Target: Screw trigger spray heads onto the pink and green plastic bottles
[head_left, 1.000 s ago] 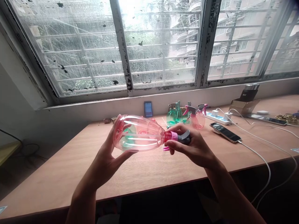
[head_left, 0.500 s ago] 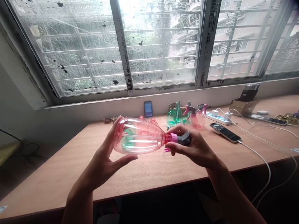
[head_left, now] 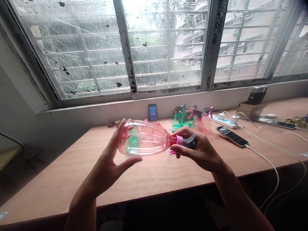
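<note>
A clear pink spray bottle [head_left: 149,144] lies sideways in the air over the table, its base to the left and its neck to the right. Round its wide base end is my left hand [head_left: 109,163], with the fingers mostly hidden behind the plastic and the thumb stretched along the lower side. My right hand [head_left: 196,149] grips the bottle at the pink collar [head_left: 179,140] and the dark grey spray head [head_left: 190,141]. A thin tube runs inside the bottle. Through its wall a green bottle [head_left: 133,138] shows on the table behind.
Several green spray bottles [head_left: 183,118] and pink spray bottles [head_left: 201,123] stand at the back. A phone [head_left: 232,136] with a white cable lies to the right, near a power strip [head_left: 225,122]. A small screen device [head_left: 152,112] leans on the wall under the window.
The bottle has shifted slightly right, and its base end has risen a little. Both hands stay in nearly the same place on it.
</note>
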A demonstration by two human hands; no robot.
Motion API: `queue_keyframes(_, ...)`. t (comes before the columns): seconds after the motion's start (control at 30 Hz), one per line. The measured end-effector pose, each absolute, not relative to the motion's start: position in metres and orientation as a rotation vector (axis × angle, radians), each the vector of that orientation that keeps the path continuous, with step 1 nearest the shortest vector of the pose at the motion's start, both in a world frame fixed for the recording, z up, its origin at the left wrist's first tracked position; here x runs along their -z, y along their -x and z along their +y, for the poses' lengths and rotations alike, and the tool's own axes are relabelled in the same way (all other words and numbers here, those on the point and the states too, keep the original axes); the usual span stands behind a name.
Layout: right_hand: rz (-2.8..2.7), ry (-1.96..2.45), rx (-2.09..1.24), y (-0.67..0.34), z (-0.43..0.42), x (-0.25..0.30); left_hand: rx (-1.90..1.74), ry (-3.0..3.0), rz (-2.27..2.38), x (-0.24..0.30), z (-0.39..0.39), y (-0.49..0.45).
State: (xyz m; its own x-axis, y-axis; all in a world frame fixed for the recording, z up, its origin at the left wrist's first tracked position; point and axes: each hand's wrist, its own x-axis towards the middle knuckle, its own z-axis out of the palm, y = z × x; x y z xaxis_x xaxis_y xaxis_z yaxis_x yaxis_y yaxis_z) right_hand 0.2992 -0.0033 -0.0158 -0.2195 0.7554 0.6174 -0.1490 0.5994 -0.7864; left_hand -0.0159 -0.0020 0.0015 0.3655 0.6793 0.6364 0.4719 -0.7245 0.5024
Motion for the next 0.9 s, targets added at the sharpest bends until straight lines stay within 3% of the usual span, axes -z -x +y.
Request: queue_keyframes(0.9,-1.528,0.495,-0.894,-0.297,-0.006,0.012,-1.310,-2.323,1.009,-0.006,-0.010,0.000)
